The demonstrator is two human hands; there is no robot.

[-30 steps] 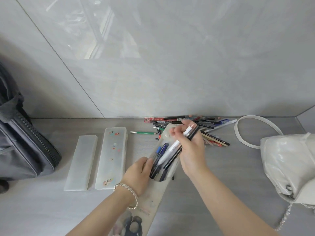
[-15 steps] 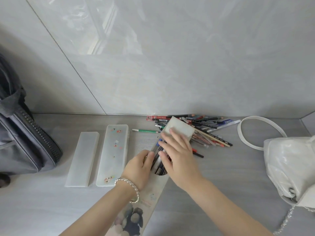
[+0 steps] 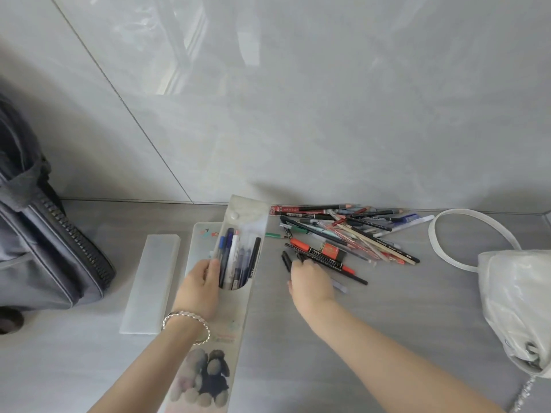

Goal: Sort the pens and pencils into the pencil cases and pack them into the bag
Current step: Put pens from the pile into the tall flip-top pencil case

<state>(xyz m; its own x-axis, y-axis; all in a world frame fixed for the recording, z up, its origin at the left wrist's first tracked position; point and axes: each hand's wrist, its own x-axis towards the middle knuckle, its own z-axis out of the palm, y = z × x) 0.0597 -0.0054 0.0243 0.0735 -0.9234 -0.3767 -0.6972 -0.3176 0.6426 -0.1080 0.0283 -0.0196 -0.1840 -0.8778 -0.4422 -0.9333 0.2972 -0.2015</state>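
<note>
Care matters here: with the left hand (image 3: 199, 286) gripping the translucent bear-printed plastic pouch (image 3: 235, 320) by its edge, the right hand (image 3: 311, 283) curls over thin black pens (image 3: 285, 259) just right of the pouch (whether it has hold of one, I cannot tell) and should single out pens, leaving the pencils (image 3: 387, 247).

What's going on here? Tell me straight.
A person is sorting stationery. The left hand holds a clear pouch, its flap open, several pens inside. The right hand reaches into the loose pile, at a black pen; whether it grips is unclear. The dark bag sits at far left.
</note>
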